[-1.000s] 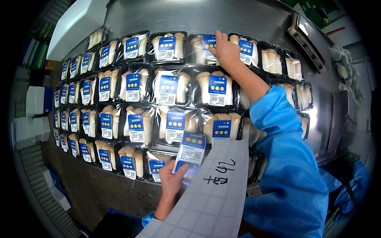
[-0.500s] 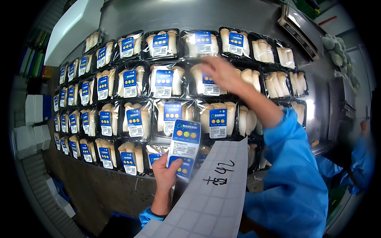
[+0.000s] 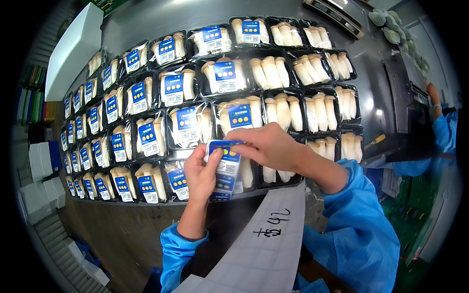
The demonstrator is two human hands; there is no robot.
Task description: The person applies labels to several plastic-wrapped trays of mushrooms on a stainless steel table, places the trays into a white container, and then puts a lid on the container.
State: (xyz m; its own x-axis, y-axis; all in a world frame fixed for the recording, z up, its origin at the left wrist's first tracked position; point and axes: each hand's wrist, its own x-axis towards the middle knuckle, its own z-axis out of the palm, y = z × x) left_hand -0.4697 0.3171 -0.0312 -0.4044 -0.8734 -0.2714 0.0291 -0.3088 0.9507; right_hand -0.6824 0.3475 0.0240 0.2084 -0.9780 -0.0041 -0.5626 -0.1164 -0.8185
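Note:
My left hand [image 3: 201, 171] is closed on a strip of blue-and-white stickers [image 3: 228, 168] above the front row of trays. At the strip's top edge, the fingers of my right hand [image 3: 273, 146] pinch the uppermost sticker, which bends there. Beneath both hands are rows of black trays wrapped in film, each with pale king oyster mushrooms. Many bear a blue-and-white label, such as the labelled tray [image 3: 224, 75] in the second row. To its right, an unlabelled tray [image 3: 269, 72] shows bare mushrooms. My hands partly hide the nearest trays.
A white gridded paper strip [image 3: 266, 234] with handwriting lies in front of me. At the far left stands a white foam box [image 3: 73, 49]; a scale [image 3: 334, 18] is at the far right. A small wooden-handled tool [image 3: 375, 141] and another person's blue sleeve [image 3: 445, 131] are to the right.
My right hand has come back from a tray in the second row to the sticker strip and now grips its top. The whole view has shifted, with the trays appearing further left.

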